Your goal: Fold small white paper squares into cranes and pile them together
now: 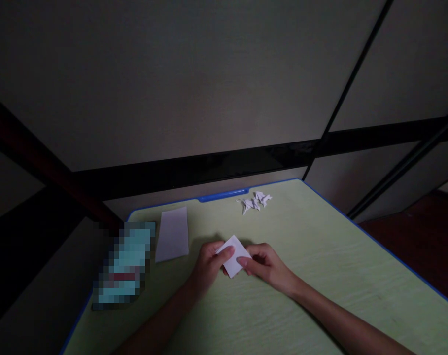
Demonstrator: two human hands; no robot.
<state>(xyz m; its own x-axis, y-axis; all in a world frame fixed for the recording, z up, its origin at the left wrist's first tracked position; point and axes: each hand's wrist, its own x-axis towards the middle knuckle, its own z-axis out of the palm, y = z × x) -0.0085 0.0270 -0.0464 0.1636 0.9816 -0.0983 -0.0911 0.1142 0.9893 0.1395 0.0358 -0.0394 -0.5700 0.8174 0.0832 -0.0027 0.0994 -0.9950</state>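
A small square of folded white paper [232, 246] is held between both hands over the table, one corner pointing away from me. My left hand [209, 260] grips its left side, thumb on top and fingers beneath. On the opposite side my right hand [263, 261] pinches the paper, its thumb pressed on the upper face near the right corner. Most fingertips are hidden under the paper. Beyond the hands, folded white paper figures [255, 201] lie close together near the table's far edge.
A pale green table [320, 246] with a blue rim stands against dark cabinet panels [194, 88]. To the left lies a stack of white paper [173, 232]. Beside it is a blurred-out turquoise item [129, 261]. A blue handle-like strip [224, 195] runs along the back edge.
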